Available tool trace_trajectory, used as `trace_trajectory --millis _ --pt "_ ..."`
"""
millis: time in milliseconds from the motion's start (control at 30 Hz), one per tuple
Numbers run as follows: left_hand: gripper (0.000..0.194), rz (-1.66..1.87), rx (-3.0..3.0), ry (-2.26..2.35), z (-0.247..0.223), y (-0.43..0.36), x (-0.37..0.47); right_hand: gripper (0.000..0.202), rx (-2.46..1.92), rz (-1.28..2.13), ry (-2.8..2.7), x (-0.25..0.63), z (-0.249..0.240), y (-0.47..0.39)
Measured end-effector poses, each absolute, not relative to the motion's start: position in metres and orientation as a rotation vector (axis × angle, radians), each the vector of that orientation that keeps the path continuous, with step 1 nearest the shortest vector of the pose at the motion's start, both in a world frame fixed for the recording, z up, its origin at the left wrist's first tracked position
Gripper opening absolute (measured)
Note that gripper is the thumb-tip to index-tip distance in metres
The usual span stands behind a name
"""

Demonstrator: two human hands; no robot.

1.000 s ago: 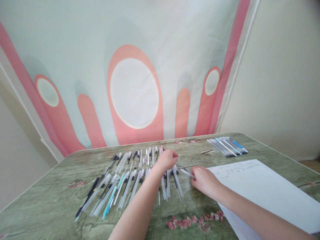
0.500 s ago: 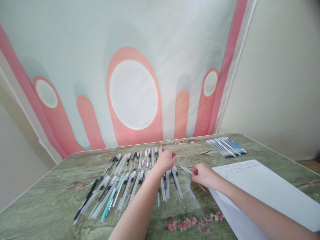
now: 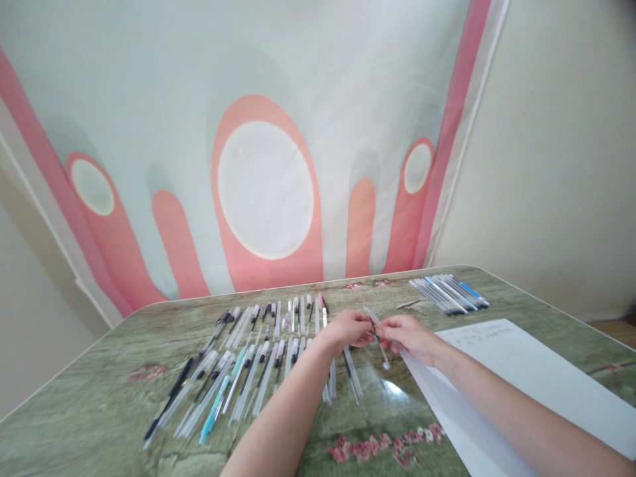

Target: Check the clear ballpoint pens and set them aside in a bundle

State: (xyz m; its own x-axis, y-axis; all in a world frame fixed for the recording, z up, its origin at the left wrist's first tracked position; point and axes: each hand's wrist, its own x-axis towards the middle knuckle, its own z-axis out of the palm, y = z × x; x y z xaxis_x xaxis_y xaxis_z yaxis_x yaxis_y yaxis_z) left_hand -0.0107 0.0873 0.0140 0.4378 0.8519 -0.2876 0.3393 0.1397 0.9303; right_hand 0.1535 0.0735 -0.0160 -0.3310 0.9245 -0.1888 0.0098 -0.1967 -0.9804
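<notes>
My two hands meet over the table, right of the pen rows. My right hand (image 3: 406, 336) is closed on a clear pen barrel (image 3: 370, 314), whose upper end sticks out toward the far left. Between the hands, a thin dark-and-clear pen refill (image 3: 380, 348) slants down toward me. My left hand (image 3: 350, 329) has its fingertips closed at this refill; the exact grip is partly hidden. Beside and below my left wrist lie taken-apart pens, with clear barrels (image 3: 353, 377), dark refills and caps.
Two rows of pen parts (image 3: 241, 328) cover the left and middle of the wood-patterned table (image 3: 99, 391). A teal pen (image 3: 218, 407) lies among them. A bundle of pens (image 3: 450, 293) rests at the back right. White paper sheets (image 3: 527, 377) lie under my right forearm.
My left hand has come right and nearer, from the back row to my right hand. My right hand has lifted slightly with the barrel, and a dark refill now shows between the hands.
</notes>
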Motion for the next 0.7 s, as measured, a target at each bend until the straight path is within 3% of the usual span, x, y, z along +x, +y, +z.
trace_trajectory --millis 533,700 --pt "0.031 0.628 1.230 1.053 0.009 0.087 -0.007 0.021 -1.213 1.592 -1.319 0.157 -0.017 0.077" --pt "0.026 0.579 1.365 1.022 0.010 0.081 0.000 0.024 -1.105 1.569 -1.098 0.167 -0.013 0.085"
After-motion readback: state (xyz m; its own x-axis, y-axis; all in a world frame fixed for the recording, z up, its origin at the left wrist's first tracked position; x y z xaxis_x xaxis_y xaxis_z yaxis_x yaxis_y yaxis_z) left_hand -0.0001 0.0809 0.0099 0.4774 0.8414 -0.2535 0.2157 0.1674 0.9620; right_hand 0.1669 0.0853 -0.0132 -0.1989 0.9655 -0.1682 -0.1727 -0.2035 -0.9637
